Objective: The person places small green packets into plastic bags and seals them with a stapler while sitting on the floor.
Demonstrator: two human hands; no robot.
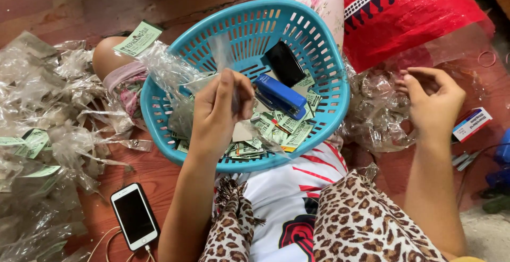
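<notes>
The left hand hovers over the turquoise basket, fingers pinched shut on a clear plastic wrapper that trails up and left over the rim. The right hand hangs outside the basket to the right, fingers curled loosely inward (whether anything lies in them cannot be told). Inside the basket a blue stapler and a black pouch rest on green paper labels. Crumpled wrappers crowd the floor at left; a white phone lies near the left forearm, a red bag behind.
</notes>
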